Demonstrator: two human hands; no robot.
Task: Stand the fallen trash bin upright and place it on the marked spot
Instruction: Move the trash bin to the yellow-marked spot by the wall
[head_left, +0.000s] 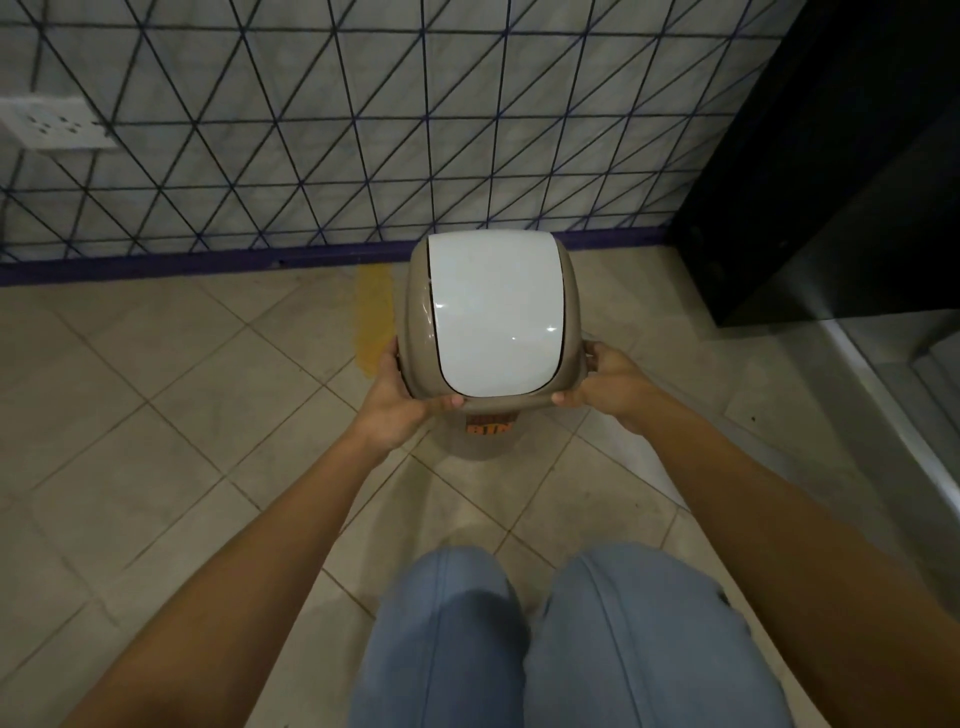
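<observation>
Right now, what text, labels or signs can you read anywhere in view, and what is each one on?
"BIN" in orange letters, on a dark label on the front of the trash bin, below the lid rim; the upper part of the label is hidden by the rim.
White swing lid: no text.
Wall socket: no readable marking.
Yellow floor mark: paint only, no lettering.

The only lettering sits on an orange label (489, 427) on the trash bin (415, 312) body, at six o'clock just under the lid's near edge, between the two thumbs. It is seen upside down and half hidden; it seems to spell "BIN", though the letters are not sure.
</observation>
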